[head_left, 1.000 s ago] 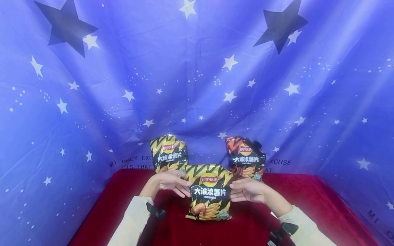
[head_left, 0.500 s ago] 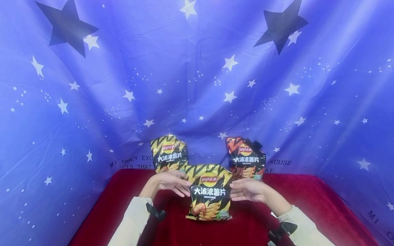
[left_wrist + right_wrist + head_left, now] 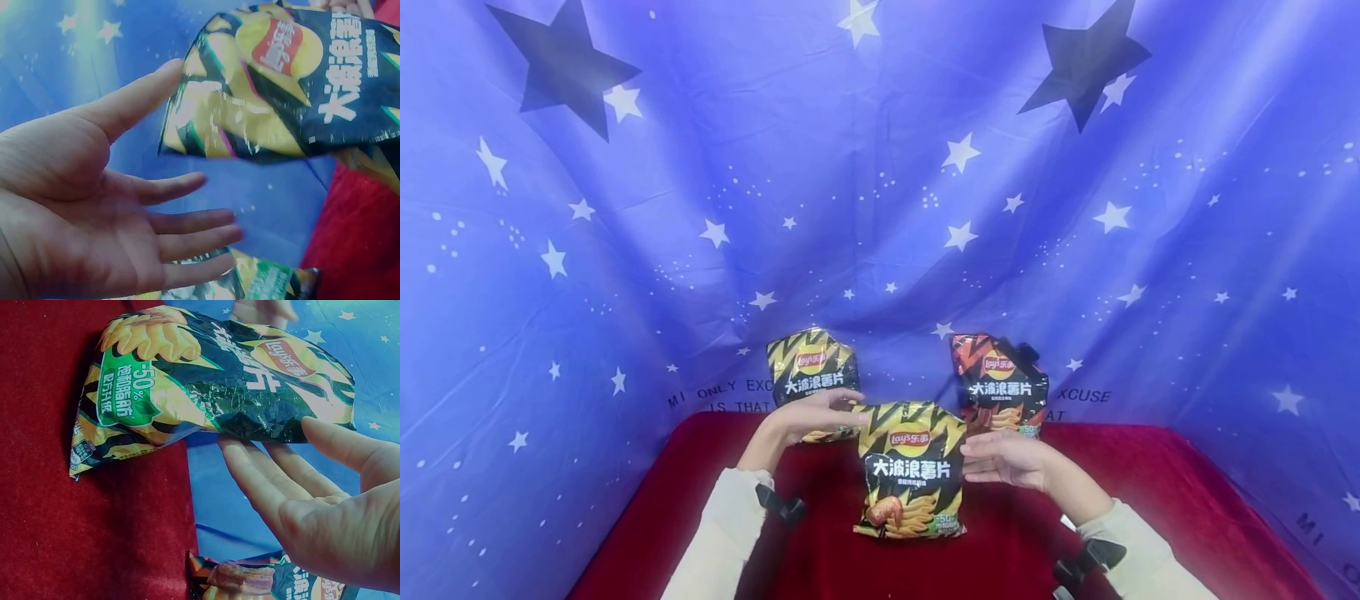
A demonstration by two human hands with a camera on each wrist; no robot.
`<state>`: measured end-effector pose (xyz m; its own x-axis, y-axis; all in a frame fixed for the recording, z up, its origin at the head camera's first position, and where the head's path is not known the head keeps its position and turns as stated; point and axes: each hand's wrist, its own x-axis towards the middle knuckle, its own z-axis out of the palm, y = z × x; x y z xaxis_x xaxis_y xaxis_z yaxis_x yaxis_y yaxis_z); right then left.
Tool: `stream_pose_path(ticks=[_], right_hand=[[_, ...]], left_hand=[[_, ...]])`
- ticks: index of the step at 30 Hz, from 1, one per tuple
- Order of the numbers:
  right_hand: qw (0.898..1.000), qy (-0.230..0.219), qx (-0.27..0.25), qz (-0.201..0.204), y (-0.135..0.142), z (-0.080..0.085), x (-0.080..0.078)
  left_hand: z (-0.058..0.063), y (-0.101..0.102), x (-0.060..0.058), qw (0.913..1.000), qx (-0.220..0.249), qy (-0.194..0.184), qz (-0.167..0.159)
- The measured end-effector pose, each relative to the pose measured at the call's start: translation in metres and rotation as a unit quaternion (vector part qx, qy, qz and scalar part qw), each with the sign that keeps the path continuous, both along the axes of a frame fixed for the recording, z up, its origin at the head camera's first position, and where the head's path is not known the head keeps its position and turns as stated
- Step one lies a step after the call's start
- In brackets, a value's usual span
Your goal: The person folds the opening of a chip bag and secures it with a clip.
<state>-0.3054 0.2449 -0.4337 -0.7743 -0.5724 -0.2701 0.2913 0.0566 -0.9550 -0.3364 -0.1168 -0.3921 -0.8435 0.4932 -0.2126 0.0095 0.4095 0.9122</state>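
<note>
A yellow-and-black bag of potato chips [image 3: 912, 467] stands upright on the red cloth in the middle of the head view. My right hand [image 3: 1007, 462] holds its right edge, the thumb at the front and the other fingers reaching behind, as the right wrist view shows. My left hand [image 3: 808, 417] is at the bag's upper left corner with fingers spread. In the left wrist view the left thumb's tip is right at the bag's edge, and whether it touches cannot be told; the other fingers are apart from the bag.
Behind on the left stands another yellow-and-black chip bag [image 3: 812, 367], partly covered by my left hand. A red-and-black chip bag [image 3: 1000, 387] stands behind on the right, with a dark object [image 3: 1024, 354] at its top corner. A blue star-printed curtain [image 3: 880, 208] backs the red-covered table [image 3: 1120, 500].
My left hand has let go of the front bag's left edge and moved up, its fingers coming away. The right hand and the bags stay almost where they were.
</note>
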Motion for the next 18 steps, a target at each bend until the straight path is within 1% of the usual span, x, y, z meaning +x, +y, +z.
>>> stream_pose_path(ticks=[2, 4, 7, 9, 14, 18], right_hand=[[1.000, 0.002, 0.000, -0.002, 0.000, 0.000, 0.000], [1.000, 0.004, -0.001, -0.003, 0.000, 0.001, -0.001], [1.000, 0.006, -0.006, -0.004, 0.000, 0.002, -0.001], [1.000, 0.011, -0.006, -0.002, -0.001, 0.003, -0.002], [1.000, 0.020, -0.005, 0.000, -0.002, 0.007, -0.002], [1.000, 0.022, -0.007, 0.000, -0.003, 0.009, -0.004]], left_hand=[[0.006, 0.006, 0.002, 0.9989, -0.016, 0.044, 0.001], [0.011, 0.014, 0.003, 0.9960, -0.028, 0.085, -0.004], [0.020, 0.028, 0.006, 0.9909, -0.035, 0.127, -0.024], [0.025, 0.037, 0.007, 0.9884, -0.034, 0.144, -0.037], [0.034, 0.056, 0.008, 0.9796, -0.047, 0.185, -0.064], [0.041, 0.068, 0.009, 0.9733, -0.068, 0.204, -0.080]])
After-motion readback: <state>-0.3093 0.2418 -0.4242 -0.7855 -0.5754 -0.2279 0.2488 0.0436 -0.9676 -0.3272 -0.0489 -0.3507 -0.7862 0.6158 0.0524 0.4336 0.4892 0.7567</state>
